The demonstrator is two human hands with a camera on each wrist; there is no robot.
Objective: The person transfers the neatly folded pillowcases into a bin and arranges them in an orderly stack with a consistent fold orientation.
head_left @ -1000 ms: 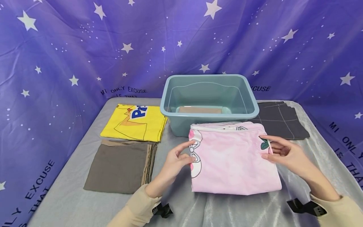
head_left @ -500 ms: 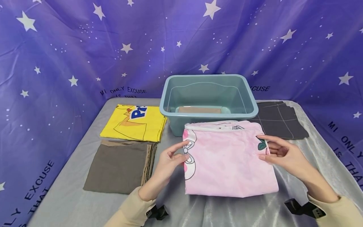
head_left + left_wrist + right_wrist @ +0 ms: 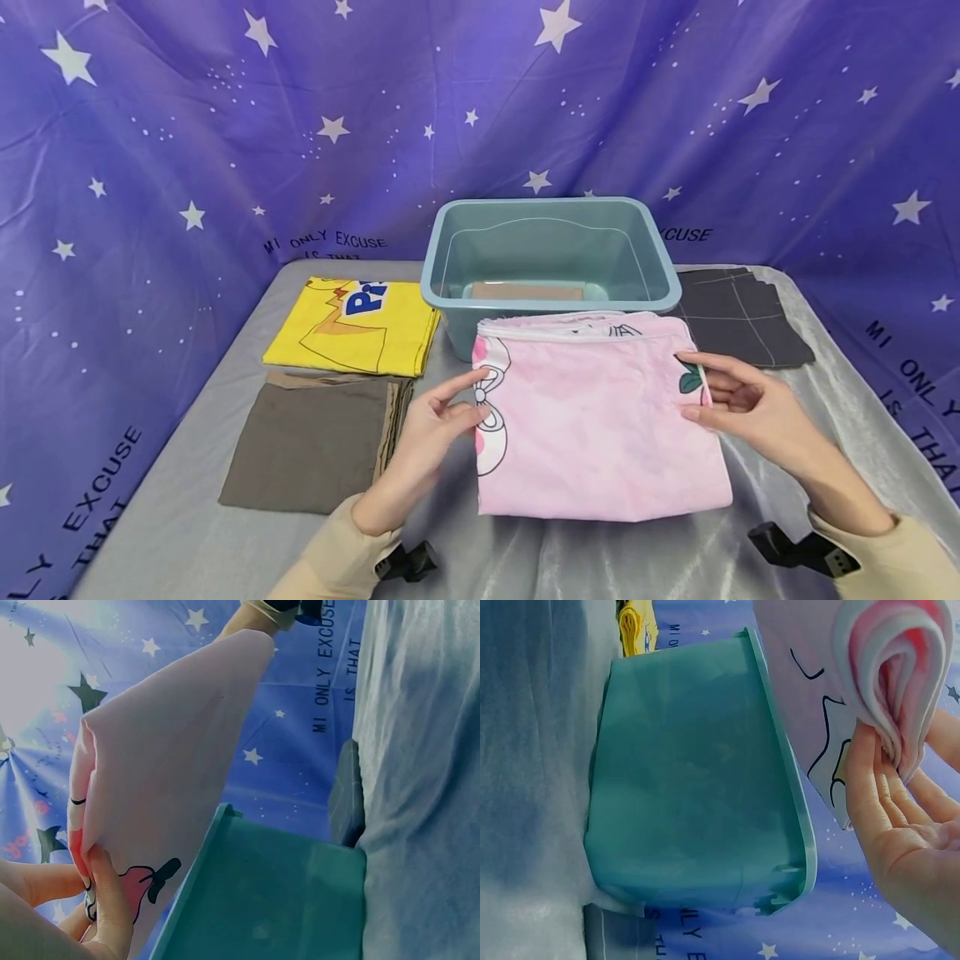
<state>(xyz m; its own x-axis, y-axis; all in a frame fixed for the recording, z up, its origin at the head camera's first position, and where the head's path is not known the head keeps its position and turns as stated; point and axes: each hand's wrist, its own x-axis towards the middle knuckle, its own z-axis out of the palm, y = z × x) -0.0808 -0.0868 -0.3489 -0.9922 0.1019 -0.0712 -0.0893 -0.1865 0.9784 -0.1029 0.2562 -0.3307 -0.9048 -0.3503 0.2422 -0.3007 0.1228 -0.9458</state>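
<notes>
A folded pink cloth (image 3: pixel 592 425) with a white edge and printed bow and leaf hangs in front of the teal plastic bin (image 3: pixel 555 308), held up off the table. My left hand (image 3: pixel 427 437) pinches its left edge between thumb and fingers. On the opposite edge my right hand (image 3: pixel 757 408) pinches it beside the green leaf print. The right wrist view shows several rolled layers of the pink cloth (image 3: pixel 900 652) above the fingers. In the left wrist view the pink cloth (image 3: pixel 165 757) stands clear of the bin (image 3: pixel 277 892). A flat brown folded piece (image 3: pixel 528 291) lies on the bin's floor.
Left of the bin lies a folded yellow cloth (image 3: pixel 360 325) with blue lettering, with a folded grey-brown cloth (image 3: pixel 307 446) nearer me. A dark grey checked cloth (image 3: pixel 742 317) lies right of the bin. A purple starry curtain (image 3: pixel 375 125) rises behind the grey-covered table (image 3: pixel 180 467).
Both hands have carried the pink cloth a little to the left, and its top edge is slightly higher in view. The bin and the other cloths stay in place.
</notes>
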